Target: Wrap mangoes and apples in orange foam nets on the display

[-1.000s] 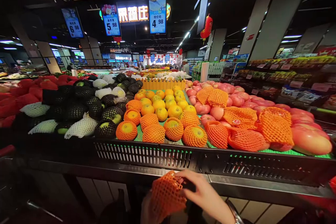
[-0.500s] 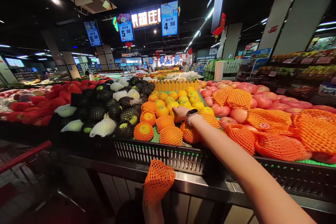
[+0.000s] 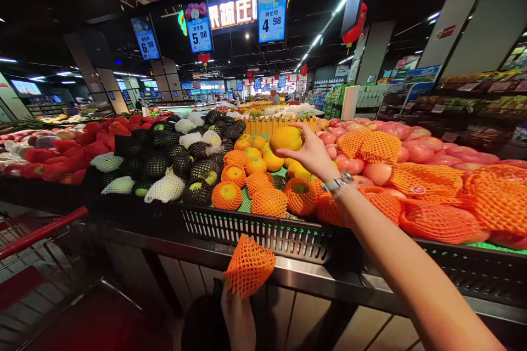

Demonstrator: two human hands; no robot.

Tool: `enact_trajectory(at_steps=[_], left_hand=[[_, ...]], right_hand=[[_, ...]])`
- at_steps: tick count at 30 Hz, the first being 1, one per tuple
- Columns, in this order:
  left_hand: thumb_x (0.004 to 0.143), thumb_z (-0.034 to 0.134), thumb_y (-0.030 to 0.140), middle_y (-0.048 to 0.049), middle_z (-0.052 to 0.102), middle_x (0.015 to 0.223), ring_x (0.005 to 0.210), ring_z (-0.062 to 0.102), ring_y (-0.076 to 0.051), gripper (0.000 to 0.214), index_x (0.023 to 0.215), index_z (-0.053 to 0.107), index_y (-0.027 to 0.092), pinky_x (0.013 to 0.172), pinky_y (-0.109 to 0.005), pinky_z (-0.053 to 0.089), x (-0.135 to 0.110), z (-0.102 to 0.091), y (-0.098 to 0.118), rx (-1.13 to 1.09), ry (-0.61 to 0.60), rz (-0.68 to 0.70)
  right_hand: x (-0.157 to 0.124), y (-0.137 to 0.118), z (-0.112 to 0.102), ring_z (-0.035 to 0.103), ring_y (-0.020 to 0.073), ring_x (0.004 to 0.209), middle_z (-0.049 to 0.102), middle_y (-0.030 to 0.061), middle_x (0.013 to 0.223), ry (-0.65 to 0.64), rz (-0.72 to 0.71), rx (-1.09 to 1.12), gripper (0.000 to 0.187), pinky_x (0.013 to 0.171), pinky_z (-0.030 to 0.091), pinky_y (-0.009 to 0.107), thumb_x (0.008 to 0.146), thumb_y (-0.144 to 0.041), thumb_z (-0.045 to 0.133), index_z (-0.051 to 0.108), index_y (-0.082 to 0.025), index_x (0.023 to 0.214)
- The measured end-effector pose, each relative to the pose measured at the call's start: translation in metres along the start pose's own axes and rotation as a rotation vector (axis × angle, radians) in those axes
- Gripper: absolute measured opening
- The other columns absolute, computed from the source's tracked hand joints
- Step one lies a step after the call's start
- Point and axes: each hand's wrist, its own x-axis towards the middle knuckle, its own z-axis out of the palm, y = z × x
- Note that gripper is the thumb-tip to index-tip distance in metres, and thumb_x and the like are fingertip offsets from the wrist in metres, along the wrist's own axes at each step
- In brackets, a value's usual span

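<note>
My right hand [image 3: 310, 152] is closed round a bare yellow-orange orange [image 3: 285, 139], raised above the pile of oranges. Its thumb lies below the fruit, with the fingers over the top and far side. Low in front of the stand, my left hand [image 3: 239, 307] grips an orange foam net sleeve [image 3: 250, 266]. Whether anything is inside that sleeve I cannot tell. Beneath my right hand, several oranges in foam nets [image 3: 269, 203] and bare oranges [image 3: 256, 165] lie in a black slotted crate [image 3: 255, 233].
Avocado-dark netted fruit [image 3: 154, 167] is heaped left of the oranges, with red-wrapped fruit [image 3: 49, 156] beyond. Pink apples [image 3: 420, 148], some in orange nets, fill the right side. A metal ledge [image 3: 288, 271] runs along the front. A red-handled shopping cart [image 3: 45, 233] stands at lower left.
My right hand has lifted an orange up out of the pile. My left hand, with the foam net, has risen slightly and more of its fingers show. The view has shifted a little.
</note>
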Motion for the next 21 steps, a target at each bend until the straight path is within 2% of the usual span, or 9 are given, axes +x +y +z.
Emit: enact_trajectory(at_steps=[2, 5, 8, 11, 14, 16, 18, 21], left_hand=[[0.058, 0.082, 0.050, -0.0016, 0.070, 0.077, 0.073, 0.066, -0.016, 0.042, 0.083, 0.071, 0.019, 0.063, -0.024, 0.056, -0.002, 0.000, -0.002, -0.049, 0.073, -0.007], [0.052, 0.084, 0.054, 0.0007, 0.068, 0.065, 0.063, 0.064, -0.016, 0.044, 0.074, 0.070, 0.019, 0.058, -0.025, 0.055, -0.006, 0.005, -0.001, -0.090, 0.043, 0.073], [0.042, 0.089, 0.051, 0.0018, 0.068, 0.059, 0.055, 0.062, -0.015, 0.043, 0.066, 0.070, 0.021, 0.053, -0.025, 0.054, -0.011, 0.011, 0.003, -0.099, 0.004, 0.121], [0.033, 0.093, 0.040, 0.0025, 0.070, 0.063, 0.056, 0.063, -0.015, 0.044, 0.067, 0.072, 0.023, 0.052, -0.025, 0.055, -0.020, 0.016, 0.004, -0.072, -0.091, 0.087], [0.042, 0.091, 0.042, 0.0013, 0.071, 0.074, 0.066, 0.066, -0.019, 0.041, 0.076, 0.073, 0.026, 0.060, -0.031, 0.058, -0.032, 0.018, 0.001, -0.031, -0.225, 0.061], [0.053, 0.087, 0.047, -0.0012, 0.071, 0.086, 0.083, 0.068, -0.024, 0.036, 0.080, 0.072, 0.027, 0.074, -0.039, 0.059, -0.038, 0.017, 0.001, -0.002, -0.272, 0.054], [0.058, 0.085, 0.050, -0.0052, 0.069, 0.093, 0.099, 0.065, -0.029, 0.035, 0.081, 0.072, 0.027, 0.087, -0.045, 0.056, -0.038, 0.018, 0.005, 0.054, -0.341, 0.043], [0.058, 0.085, 0.049, -0.0109, 0.068, 0.095, 0.106, 0.062, -0.034, 0.037, 0.080, 0.073, 0.023, 0.091, -0.046, 0.054, -0.031, 0.024, 0.018, 0.196, -0.585, 0.031]], right_hand=[[-0.036, -0.017, -0.017, 0.056, 0.0271, 0.119, 0.056, 0.0107, 0.130, 0.023, -0.071, 0.195, 0.067, 0.102, 0.047, 0.044, 0.070, -0.044, 0.078, 0.049, -0.021, 0.126], [-0.102, -0.025, -0.031, 0.056, 0.0269, 0.122, 0.056, 0.0098, 0.133, -0.024, 0.027, 0.371, 0.068, 0.102, 0.049, 0.043, 0.068, -0.049, 0.080, 0.050, -0.024, 0.124], [-0.160, -0.010, -0.029, 0.060, 0.0280, 0.117, 0.060, 0.0114, 0.127, -0.089, 0.208, 0.538, 0.072, 0.097, 0.053, 0.040, 0.065, -0.058, 0.079, 0.053, -0.023, 0.123], [-0.203, 0.010, -0.021, 0.063, 0.0287, 0.113, 0.062, 0.0134, 0.125, -0.125, 0.341, 0.650, 0.076, 0.093, 0.055, 0.038, 0.063, -0.061, 0.079, 0.054, -0.022, 0.124], [-0.232, 0.023, -0.016, 0.059, 0.0286, 0.119, 0.058, 0.0139, 0.131, -0.121, 0.368, 0.675, 0.075, 0.098, 0.052, 0.038, 0.064, -0.052, 0.082, 0.052, -0.023, 0.127], [-0.245, 0.028, -0.016, 0.057, 0.0279, 0.123, 0.056, 0.0131, 0.135, -0.140, 0.362, 0.681, 0.072, 0.103, 0.049, 0.039, 0.066, -0.046, 0.081, 0.052, -0.025, 0.128], [-0.253, 0.030, -0.018, 0.055, 0.0272, 0.126, 0.055, 0.0121, 0.136, -0.162, 0.335, 0.695, 0.069, 0.106, 0.045, 0.040, 0.069, -0.042, 0.080, 0.051, -0.027, 0.130], [-0.260, 0.032, -0.022, 0.054, 0.0274, 0.127, 0.056, 0.0105, 0.134, -0.147, 0.232, 0.706, 0.067, 0.108, 0.044, 0.042, 0.068, -0.039, 0.081, 0.053, -0.030, 0.128]])
